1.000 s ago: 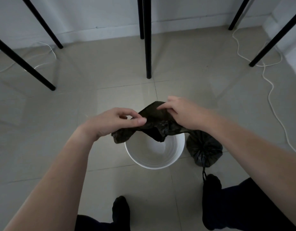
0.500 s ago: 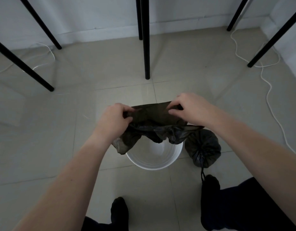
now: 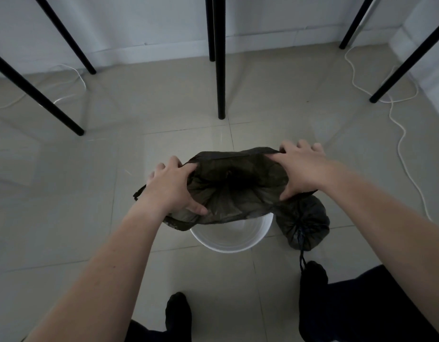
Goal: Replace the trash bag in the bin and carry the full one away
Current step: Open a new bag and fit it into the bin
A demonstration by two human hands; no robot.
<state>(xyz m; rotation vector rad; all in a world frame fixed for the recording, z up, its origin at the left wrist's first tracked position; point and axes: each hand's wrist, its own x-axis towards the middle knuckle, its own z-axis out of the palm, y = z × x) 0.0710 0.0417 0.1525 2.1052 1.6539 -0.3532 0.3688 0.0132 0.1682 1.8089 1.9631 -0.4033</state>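
Observation:
A white round bin [image 3: 228,243] stands on the tiled floor between my feet and the table legs. Above it I hold a fresh black trash bag [image 3: 238,186], its mouth spread wide and covering the far half of the bin. My left hand [image 3: 171,188] grips the bag's left edge, fingers inside the opening. My right hand [image 3: 300,169] grips the right edge the same way. The full black bag [image 3: 304,223], tied with a drawstring, sits on the floor touching the bin's right side.
Black table legs [image 3: 220,70] stand beyond the bin, with more at the left and the far right. A white cable [image 3: 401,134] snakes along the floor at the right. My dark-socked feet [image 3: 312,275] are just behind the bin.
My hands have moved apart and pulled the crumpled bag open into a wide mouth over the bin. The full bag has not moved.

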